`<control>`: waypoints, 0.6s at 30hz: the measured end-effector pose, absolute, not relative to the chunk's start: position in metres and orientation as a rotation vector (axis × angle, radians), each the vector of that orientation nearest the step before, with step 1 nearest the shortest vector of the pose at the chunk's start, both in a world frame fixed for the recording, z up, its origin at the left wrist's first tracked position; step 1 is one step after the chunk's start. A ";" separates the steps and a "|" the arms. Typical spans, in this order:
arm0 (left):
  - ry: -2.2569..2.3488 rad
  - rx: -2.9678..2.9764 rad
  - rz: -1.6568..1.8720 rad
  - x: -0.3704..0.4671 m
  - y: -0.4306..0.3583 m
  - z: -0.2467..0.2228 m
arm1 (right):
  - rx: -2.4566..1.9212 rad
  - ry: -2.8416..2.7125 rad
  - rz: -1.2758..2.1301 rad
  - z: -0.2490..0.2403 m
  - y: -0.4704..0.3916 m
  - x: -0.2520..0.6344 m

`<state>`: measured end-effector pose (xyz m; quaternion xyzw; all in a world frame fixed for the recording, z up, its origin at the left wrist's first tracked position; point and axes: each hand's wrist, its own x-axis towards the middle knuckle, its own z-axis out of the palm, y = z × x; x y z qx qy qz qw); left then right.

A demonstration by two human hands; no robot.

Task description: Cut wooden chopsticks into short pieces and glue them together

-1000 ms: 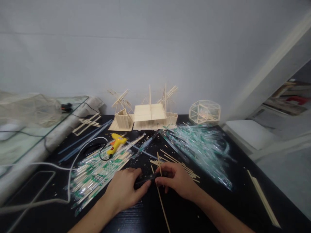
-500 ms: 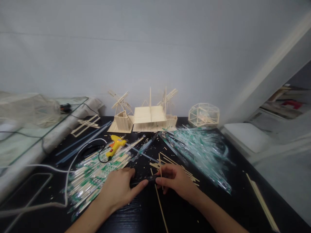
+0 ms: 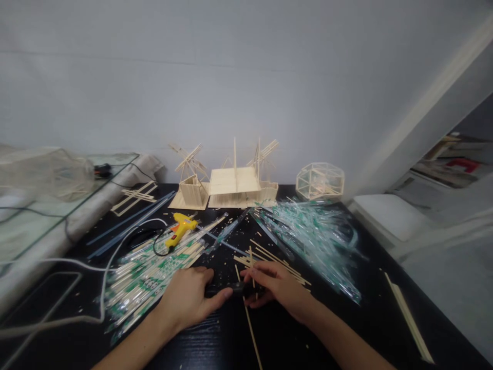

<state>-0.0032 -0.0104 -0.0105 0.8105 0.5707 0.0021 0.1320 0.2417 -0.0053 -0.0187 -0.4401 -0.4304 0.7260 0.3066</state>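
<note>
My left hand (image 3: 188,297) is closed around a slim black tool (image 3: 228,290) that lies low over the table and points to the right; its kind is not clear. Between the fingers of my right hand (image 3: 278,287) is a short thin wooden stick (image 3: 251,254), held nearly upright. A longer wooden stick (image 3: 251,329) passes under the black tool's right end and runs toward me. Behind my right hand lie several loose wooden sticks (image 3: 269,253).
A yellow glue gun (image 3: 179,230) rests on plastic-wrapped sticks (image 3: 134,293) at left, with a white cable (image 3: 106,280) beside it. Crumpled green-and-clear wrappers (image 3: 319,241) lie at right. Wooden models (image 3: 234,181) stand along the wall. More sticks (image 3: 408,318) lie near the right edge.
The right hand's fingers have shifted slightly left around the short stick, by the black tool's right end. The left hand stays nearly in place. The view has shifted slightly.
</note>
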 end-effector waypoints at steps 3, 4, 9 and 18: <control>1.671 2.383 0.026 -0.007 -0.006 -0.011 | -1.193 -1.127 1.888 -0.015 -0.005 0.242; 1.686 2.393 0.025 -0.008 -0.004 -0.011 | -1.199 -1.118 1.874 -0.014 -0.004 0.242; 1.864 2.325 0.006 -0.017 0.005 -0.008 | -1.176 -0.984 1.781 -0.011 0.001 0.243; 1.722 1.824 0.509 -0.017 0.007 -0.007 | -1.068 -0.939 1.997 -0.017 0.001 0.244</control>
